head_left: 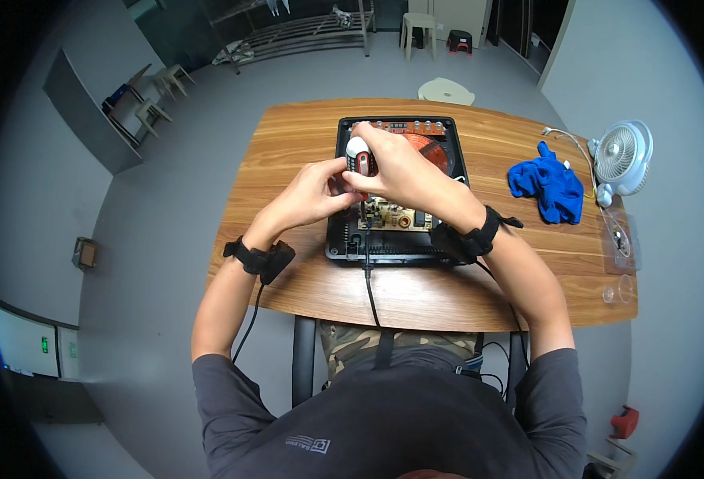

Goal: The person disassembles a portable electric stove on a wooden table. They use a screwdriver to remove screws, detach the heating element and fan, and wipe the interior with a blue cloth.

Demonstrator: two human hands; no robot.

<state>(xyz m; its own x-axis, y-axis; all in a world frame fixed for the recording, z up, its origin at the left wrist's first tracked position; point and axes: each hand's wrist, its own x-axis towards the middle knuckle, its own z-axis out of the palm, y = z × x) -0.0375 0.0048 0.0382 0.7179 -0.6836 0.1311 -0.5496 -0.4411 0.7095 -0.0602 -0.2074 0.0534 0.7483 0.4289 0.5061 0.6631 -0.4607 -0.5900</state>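
A thick-handled screwdriver, white, black and red, stands nearly upright over an opened induction cooker. My right hand is wrapped around its handle from the right. From the left, my left hand closes its fingers and thumb around the tool's lower part; the tip is hidden. Beneath my hands lies a tan circuit board in the cooker's black housing. Behind it shows a copper-coloured coil, partly covered by my right hand. An orange strip board runs along the far edge.
A blue cloth lies crumpled on the wooden table to the right. Beyond it stand a small fan and a clear plastic tray. A black cord runs from the cooker over the near table edge.
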